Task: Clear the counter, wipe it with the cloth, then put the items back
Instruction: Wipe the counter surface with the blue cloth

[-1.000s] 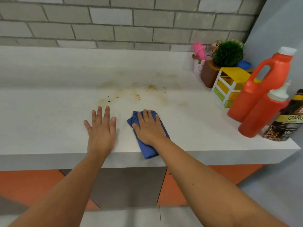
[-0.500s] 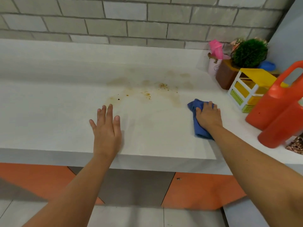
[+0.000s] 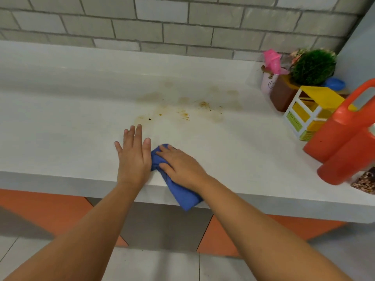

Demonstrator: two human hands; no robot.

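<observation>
White surface (image 3: 60, 128) runs under a grey brick wall (image 3: 182, 27), and the person stands at its front edge with both arms reaching in. The left hand (image 3: 134, 157) lies palm down near that edge, its grip wide, fingers straight and spread, holding nothing. Just beside it, touching its thumb side, is the blue cloth (image 3: 182, 194), bunched under the right hand (image 3: 181, 166). One end of the cloth hangs over the front lip of the surface. The right hand presses flat on top of it with fingers stretched forward, a loose grip that does not curl round the fabric.

Beyond the two hands, toward the wall, brown stains and crumbs (image 3: 182, 114) are scattered across the middle of the surface.

Everything else is crowded into the far right corner. A pale pink cup (image 3: 267, 86) stands next to a brown pot (image 3: 282, 96) with a round green plant (image 3: 313, 66), and a small blue object (image 3: 334, 84) sits behind them. In front of the pot is a little white and yellow drawer unit (image 3: 306, 112). Closer to the front edge stands a large orange jug (image 3: 341, 128) with a handle, then a smaller orange bottle (image 3: 349, 163) touching it, and a dark packet (image 3: 365, 181) cut off at the edge of view.
</observation>
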